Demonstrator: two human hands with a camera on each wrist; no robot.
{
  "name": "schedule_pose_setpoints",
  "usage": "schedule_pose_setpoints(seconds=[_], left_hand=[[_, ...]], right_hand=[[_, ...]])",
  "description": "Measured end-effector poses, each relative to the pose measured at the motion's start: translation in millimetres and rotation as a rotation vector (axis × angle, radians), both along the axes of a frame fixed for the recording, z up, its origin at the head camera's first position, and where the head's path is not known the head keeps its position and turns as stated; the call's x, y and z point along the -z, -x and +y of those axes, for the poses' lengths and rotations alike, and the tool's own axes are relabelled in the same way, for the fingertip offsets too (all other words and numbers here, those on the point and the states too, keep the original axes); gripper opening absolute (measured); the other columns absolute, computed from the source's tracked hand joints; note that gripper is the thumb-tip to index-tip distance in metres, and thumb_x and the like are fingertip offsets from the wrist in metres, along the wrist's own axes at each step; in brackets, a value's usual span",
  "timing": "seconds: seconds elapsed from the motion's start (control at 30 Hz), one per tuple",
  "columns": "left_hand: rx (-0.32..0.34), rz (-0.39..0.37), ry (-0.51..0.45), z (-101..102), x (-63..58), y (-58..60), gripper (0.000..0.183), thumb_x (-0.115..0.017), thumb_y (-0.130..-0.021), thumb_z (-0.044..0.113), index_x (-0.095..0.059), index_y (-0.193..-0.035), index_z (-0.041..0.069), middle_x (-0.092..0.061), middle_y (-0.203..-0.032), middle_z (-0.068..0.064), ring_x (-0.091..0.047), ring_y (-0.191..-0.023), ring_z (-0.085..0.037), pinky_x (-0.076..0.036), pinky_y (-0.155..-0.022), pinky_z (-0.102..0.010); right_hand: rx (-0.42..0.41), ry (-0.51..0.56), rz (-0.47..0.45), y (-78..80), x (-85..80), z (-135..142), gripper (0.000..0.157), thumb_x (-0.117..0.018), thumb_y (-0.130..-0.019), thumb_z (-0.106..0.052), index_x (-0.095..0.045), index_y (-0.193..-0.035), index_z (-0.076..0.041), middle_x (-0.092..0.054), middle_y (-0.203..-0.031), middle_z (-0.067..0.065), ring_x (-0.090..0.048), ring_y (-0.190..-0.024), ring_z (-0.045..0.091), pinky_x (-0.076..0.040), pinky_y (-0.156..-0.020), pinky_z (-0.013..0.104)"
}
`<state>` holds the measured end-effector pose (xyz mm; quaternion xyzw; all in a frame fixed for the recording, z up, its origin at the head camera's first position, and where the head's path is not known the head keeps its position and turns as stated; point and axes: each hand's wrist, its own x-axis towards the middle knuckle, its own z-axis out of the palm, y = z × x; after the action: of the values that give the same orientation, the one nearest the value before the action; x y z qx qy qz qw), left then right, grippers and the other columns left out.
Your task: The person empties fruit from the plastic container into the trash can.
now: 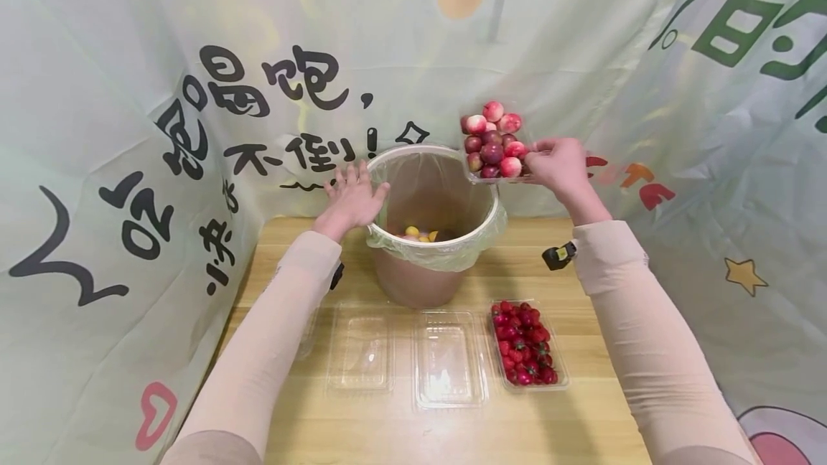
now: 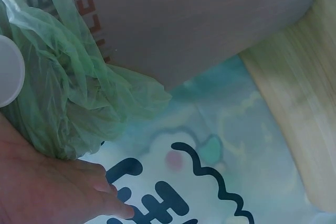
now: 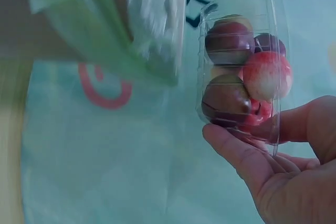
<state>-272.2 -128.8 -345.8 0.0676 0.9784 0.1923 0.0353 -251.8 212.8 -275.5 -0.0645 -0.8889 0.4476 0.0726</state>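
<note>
My right hand (image 1: 561, 167) grips the near right edge of a clear plastic box (image 3: 201, 90), thumb on one side and fingers underneath. Dark purple plum-like fruits (image 1: 492, 153) and pink-and-white round fruits (image 3: 266, 75) fill it. The box is held up by the right rim of a brownish bin (image 1: 420, 282). My left hand (image 1: 354, 198) lies at the bin's left rim with its fingers spread. A pale green bag (image 2: 79, 93) lines the bin and folds over the white rim. Several yellow round fruits (image 1: 412, 232) show at the bottom inside.
In front of the bin, two clear plastic boxes (image 1: 360, 387) (image 1: 451, 403) lie on the wooden table (image 1: 413, 443). A box of red strawberry-like fruits (image 1: 525, 343) stands to their right. Printed cloth (image 1: 400, 13) hangs behind and on both sides.
</note>
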Motion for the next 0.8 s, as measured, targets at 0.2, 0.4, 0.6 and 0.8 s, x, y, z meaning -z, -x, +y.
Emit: schedule_pose_setpoints(seconds=[0.2, 0.4, 0.6, 0.8], left_hand=[[-0.002, -0.008, 0.001, 0, -0.7, 0.4, 0.083, -0.022, -0.102, 0.06, 0.003, -0.159, 0.004, 0.006, -0.164, -0.024, 0.01, -0.149, -0.047, 0.01, -0.116, -0.066], [0.0, -0.01, -0.005, 2, -2.1, -0.5, 0.084, -0.023, -0.102, 0.06, 0.003, -0.159, 0.004, 0.006, -0.164, -0.024, 0.011, -0.149, -0.047, 0.011, -0.116, -0.066], [0.006, -0.01, 0.004, 1, -0.5, 1.4, 0.084, -0.022, -0.102, 0.06, 0.005, -0.159, 0.004, 0.007, -0.164, -0.024, 0.013, -0.149, -0.047, 0.013, -0.116, -0.066], [-0.004, -0.002, -0.014, 0, 1.0, 2.7, 0.083, -0.024, -0.102, 0.059, 0.001, -0.159, 0.004, 0.004, -0.165, -0.024, 0.01, -0.149, -0.046, 0.01, -0.117, -0.066]], right_hand=[[-0.015, -0.015, 0.07, 16.1, 6.7, -31, 0.032, -0.05, -0.089, -0.006, -0.068, -0.112, 0.006, -0.07, -0.11, 0.024, -0.067, -0.077, 0.014, -0.056, -0.058, 0.017], [0.006, -0.018, 0.173, 29.1, 20.5, -54, 0.028, -0.051, -0.09, -0.007, -0.07, -0.107, 0.005, -0.073, -0.099, 0.022, -0.061, -0.068, 0.005, -0.048, -0.054, 0.014], [0.011, -0.05, 0.252, 35.6, 32.2, -69, 0.025, -0.05, -0.091, -0.007, -0.07, -0.104, 0.002, -0.075, -0.094, 0.019, -0.058, -0.069, 0.007, -0.041, -0.055, 0.017], [0.014, -0.038, 0.302, 41.3, 39.7, -77, 0.026, -0.052, -0.095, -0.007, -0.069, -0.112, 0.001, -0.075, -0.099, 0.018, -0.064, -0.078, 0.016, -0.041, -0.059, 0.018]])
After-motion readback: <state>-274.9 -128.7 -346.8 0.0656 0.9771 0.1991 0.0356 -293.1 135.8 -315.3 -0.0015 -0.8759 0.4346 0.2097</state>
